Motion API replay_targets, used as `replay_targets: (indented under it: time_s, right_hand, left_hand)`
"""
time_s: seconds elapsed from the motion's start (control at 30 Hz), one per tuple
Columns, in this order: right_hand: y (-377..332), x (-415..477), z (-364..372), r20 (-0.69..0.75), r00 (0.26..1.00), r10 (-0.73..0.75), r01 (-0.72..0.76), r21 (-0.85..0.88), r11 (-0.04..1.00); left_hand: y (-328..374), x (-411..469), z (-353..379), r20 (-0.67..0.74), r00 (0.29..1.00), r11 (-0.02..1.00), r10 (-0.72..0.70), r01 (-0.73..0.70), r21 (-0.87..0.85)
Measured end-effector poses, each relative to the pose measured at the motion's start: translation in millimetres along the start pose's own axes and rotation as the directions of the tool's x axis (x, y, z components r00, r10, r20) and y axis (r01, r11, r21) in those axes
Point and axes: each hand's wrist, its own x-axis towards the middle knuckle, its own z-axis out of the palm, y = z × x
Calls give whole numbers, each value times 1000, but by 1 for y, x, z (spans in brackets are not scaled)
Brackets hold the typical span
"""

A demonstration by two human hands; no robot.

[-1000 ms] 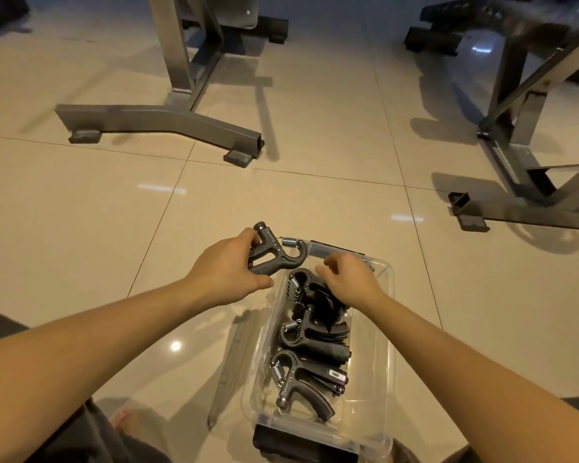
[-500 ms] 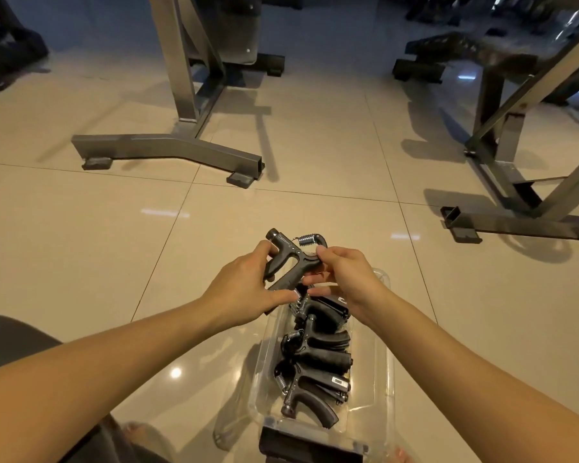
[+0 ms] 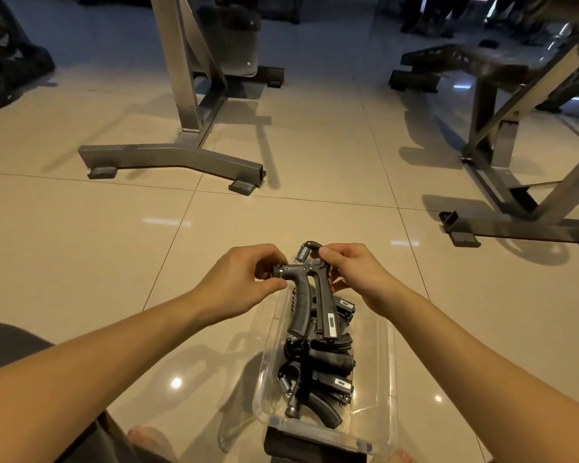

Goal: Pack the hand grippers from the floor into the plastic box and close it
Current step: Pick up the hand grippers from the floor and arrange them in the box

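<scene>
A clear plastic box (image 3: 386, 379) sits open on the tiled floor in front of me, with several dark grey hand grippers (image 3: 318, 372) packed inside. Both hands hold one more hand gripper (image 3: 310, 299) above the box's far end, its two handles pointing down toward me. My left hand (image 3: 241, 282) pinches the knob at its left end. My right hand (image 3: 355, 272) pinches its top by the spring. The box's black latch (image 3: 311, 446) shows at the near end. No lid can be made out.
A steel stand foot (image 3: 168, 158) lies on the floor ahead to the left. A bench frame (image 3: 522, 195) stands at the right. My knees and toes are at the bottom edge beside the box.
The held gripper has been turned from lying sideways to handles-down over the box. My right hand came up out of the box and took hold of its top.
</scene>
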Motion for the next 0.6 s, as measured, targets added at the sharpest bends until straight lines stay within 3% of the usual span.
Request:
replay_targets:
  time_s: [0.17, 0.33, 0.43, 0.6]
  right_hand:
    - [-4, -4, 12, -31, 998, -56, 57, 50, 997]
    - [-4, -10, 27, -33, 989, -146, 132, -270, 954]
    - [-4, -14, 39, -107, 973, -206, 150, -388, 909]
    - [-2, -12, 23, -105, 986, -126, 93, -272, 958]
  left_hand:
    - [-1, 4, -4, -195, 978, 989, 72, -44, 143]
    - [-3, 9, -7, -325, 941, 968, 100, -15, 252]
    - [1, 10, -2, -332, 936, 966, 115, -27, 257]
    - [-3, 13, -5, -158, 978, 958, 136, -89, 272]
